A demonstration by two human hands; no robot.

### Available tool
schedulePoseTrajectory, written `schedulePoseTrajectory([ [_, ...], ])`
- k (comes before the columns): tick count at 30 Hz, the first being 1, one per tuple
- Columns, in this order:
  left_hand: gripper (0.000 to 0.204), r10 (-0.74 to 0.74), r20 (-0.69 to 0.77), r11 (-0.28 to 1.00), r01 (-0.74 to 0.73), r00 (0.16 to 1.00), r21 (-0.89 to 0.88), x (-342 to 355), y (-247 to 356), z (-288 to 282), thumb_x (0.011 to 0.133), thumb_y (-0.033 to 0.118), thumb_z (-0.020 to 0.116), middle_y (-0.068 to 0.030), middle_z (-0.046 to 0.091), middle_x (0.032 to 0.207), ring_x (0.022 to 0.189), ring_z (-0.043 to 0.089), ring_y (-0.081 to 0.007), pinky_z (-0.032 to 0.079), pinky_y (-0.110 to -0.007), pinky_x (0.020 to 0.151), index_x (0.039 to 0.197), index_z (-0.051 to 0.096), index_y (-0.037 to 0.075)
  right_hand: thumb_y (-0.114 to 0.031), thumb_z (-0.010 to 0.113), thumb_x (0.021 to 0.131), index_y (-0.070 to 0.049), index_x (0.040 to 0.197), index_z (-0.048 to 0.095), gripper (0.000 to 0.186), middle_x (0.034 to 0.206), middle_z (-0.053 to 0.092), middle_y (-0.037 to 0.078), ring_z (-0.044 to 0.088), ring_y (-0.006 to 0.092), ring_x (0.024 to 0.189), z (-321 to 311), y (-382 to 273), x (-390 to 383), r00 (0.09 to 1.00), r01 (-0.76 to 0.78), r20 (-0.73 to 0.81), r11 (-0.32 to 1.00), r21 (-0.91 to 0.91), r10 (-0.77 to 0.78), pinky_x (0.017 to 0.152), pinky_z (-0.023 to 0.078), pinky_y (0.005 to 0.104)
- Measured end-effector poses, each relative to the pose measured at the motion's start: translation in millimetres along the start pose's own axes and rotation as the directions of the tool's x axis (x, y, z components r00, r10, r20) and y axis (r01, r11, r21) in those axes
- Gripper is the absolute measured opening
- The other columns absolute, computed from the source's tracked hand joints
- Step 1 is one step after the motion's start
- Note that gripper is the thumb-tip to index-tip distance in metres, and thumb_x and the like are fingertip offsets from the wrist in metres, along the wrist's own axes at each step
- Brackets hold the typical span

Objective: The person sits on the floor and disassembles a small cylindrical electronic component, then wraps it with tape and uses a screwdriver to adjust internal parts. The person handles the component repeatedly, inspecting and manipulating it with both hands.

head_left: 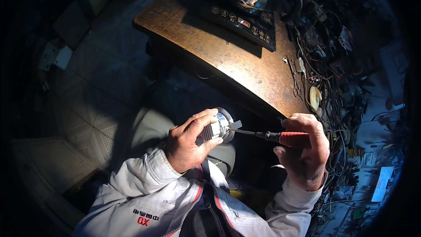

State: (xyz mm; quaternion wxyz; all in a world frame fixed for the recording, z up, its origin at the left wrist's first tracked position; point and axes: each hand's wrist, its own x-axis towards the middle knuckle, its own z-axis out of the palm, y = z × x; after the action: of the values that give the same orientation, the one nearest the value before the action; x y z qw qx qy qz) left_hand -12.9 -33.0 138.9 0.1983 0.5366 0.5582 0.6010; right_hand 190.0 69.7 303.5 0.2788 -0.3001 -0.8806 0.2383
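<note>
- Your left hand (186,142) pinches the silver fitting (215,129) over your lap (225,153); brace it.
- Your right hand (310,153) grips the screwdriver (291,139); align it, press lightly.
- Its tip is at the fitting's right side; exact contact, too small to tell.

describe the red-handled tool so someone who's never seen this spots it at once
Start at the brown wooden table, then look below its near corner to the right hand. That hand holds the red-handled tool, its thin shaft pointing left at the round silvery part in the left hand. Its red handle sets it apart from that part.
</note>
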Motion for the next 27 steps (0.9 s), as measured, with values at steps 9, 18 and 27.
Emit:
schedulePoseTrajectory([
  [9,0.052,-0.012,0.029,1.0,0.013,1.0,-0.013,-0.5,0.8,-1.7,0.075,0.001,0.089,-0.0262,0.07,0.131,0.12,0.072,-0.0387,0.058,-0.041,0.102,0.121,0.065,-0.002,-0.008,0.092,0.08,0.003,0.108,0.063,0.042,0.09,0.069,0.013,0.069,0.0189,0.075,1.3,9.7,-3.5,1.0,0.029,-0.008,0.999,0.046,-0.028,0.068,0.056,0.0293],
  [18,0.053,-0.006,0.047,1.0,0.007,0.999,-0.006,0.0,0.8,-1.4,0.075,0.001,0.09,-0.0264,0.07,0.131,0.12,0.072,-0.0386,0.058,-0.04,0.102,0.122,0.065,-0.002,-0.002,0.089,0.082,0.003,0.107,0.06,0.039,0.088,0.069,0.012,0.069,0.0148,0.07,4.2,8.3,1.1,0.997,0.065,-0.032,0.997,-0.03,-0.066,0.064,0.055,0.026],
  [27,0.054,-0.056,0.059,0.987,0.064,0.997,-0.148,-4.8,-9.4,3.4,0.083,0.004,0.089,-0.0208,0.07,0.131,0.116,0.073,-0.0276,0.06,-0.036,0.097,0.129,0.062,-0.002,-0.025,0.098,0.076,0.003,0.102,0.063,0.052,0.075,0.065,0.004,0.065,0.0103,0.063,-2.8,11.2,-15.8,0.943,-0.15,-0.308,0.987,-0.059,0.126,0.056,0.049,0.0224],
])
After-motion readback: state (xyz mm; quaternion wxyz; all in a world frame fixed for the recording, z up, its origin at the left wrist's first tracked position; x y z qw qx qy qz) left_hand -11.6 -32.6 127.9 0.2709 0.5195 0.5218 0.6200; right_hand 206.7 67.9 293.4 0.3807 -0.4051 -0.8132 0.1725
